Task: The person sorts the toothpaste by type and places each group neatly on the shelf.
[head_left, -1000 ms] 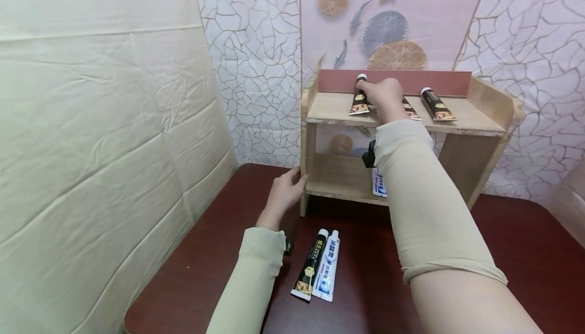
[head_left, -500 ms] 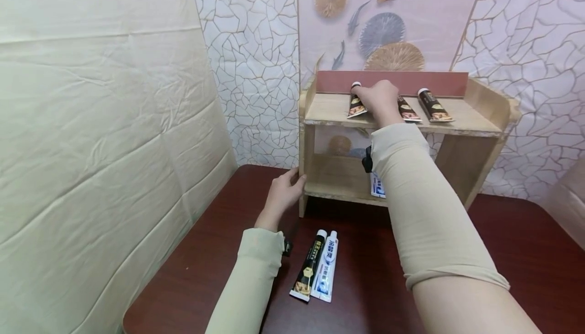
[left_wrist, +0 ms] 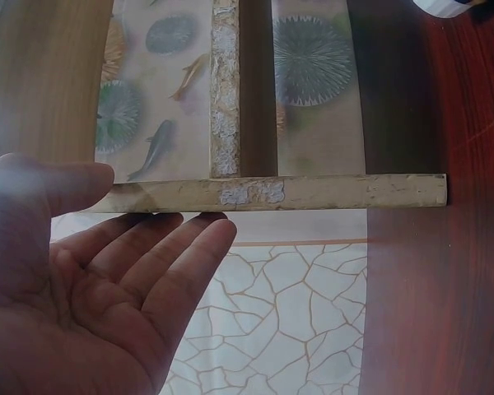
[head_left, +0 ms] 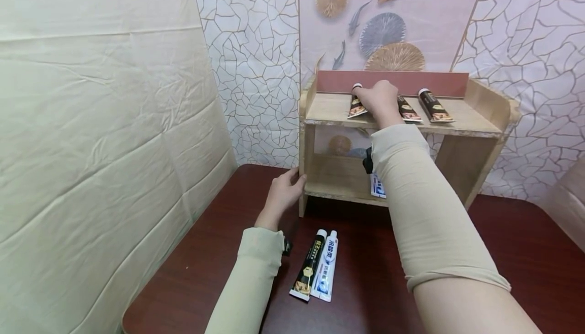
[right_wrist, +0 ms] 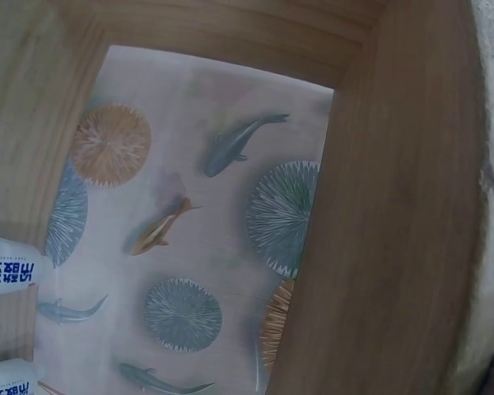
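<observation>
On the top board of a wooden shelf (head_left: pixel 461 128), my right hand (head_left: pixel 384 99) holds a black toothpaste tube (head_left: pixel 356 106) by its upper part. The tube lies with its white cap toward the back; the hand covers part of it. My left hand (head_left: pixel 284 192) rests at the shelf's left side panel (left_wrist: pixel 329 191). In the left wrist view its fingertips meet the panel's outer face, and the thumb (left_wrist: pixel 82 185) overlaps the front edge. Two more black toothpaste tubes, one partly hidden (head_left: pixel 408 110) and one on the right (head_left: pixel 434 105), lie on the top board.
A black tube (head_left: pixel 311 265) and a white toothpaste tube (head_left: pixel 326 268) lie side by side on the dark red table (head_left: pixel 205 268). A white tube (head_left: pixel 377 186) shows on the lower board, partly behind my right arm. The right wrist view shows two white tubes, one above (right_wrist: pixel 10 267) the other.
My right hand has lowered the black tube slightly onto the top board, with its fingers still at it. My left hand has stayed at the side panel.
</observation>
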{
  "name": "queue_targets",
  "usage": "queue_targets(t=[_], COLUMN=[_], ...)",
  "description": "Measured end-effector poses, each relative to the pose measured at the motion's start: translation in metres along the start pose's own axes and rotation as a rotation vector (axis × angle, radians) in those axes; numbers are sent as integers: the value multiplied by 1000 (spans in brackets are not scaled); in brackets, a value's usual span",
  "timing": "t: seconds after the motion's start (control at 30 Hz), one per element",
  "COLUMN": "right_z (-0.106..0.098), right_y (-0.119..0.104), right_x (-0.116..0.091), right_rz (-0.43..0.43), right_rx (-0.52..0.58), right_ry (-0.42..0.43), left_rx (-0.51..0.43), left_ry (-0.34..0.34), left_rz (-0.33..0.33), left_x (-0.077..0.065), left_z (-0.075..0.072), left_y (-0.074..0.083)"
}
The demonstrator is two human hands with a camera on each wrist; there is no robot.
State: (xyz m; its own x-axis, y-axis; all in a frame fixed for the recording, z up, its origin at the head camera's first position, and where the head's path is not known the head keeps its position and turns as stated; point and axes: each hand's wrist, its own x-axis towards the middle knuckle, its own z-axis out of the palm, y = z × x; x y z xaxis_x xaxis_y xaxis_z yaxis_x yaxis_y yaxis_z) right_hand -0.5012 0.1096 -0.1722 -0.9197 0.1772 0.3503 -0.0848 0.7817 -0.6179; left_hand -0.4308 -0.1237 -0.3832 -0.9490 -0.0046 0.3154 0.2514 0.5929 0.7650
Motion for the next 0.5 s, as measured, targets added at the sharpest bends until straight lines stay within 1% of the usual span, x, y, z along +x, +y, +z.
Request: queue_targets(t=[0.3,0.5], right_z=[1,-1], right_y=[1,1], right_x=[-1,-3], right_rz=[0,-10], right_rx=[15,-1], right_ry=[2,14], left_rx=[-6,1], left_ry=[9,5], left_rz=[1,0], left_x=[-1,-1], left_z=[0,0], left_y=[0,1])
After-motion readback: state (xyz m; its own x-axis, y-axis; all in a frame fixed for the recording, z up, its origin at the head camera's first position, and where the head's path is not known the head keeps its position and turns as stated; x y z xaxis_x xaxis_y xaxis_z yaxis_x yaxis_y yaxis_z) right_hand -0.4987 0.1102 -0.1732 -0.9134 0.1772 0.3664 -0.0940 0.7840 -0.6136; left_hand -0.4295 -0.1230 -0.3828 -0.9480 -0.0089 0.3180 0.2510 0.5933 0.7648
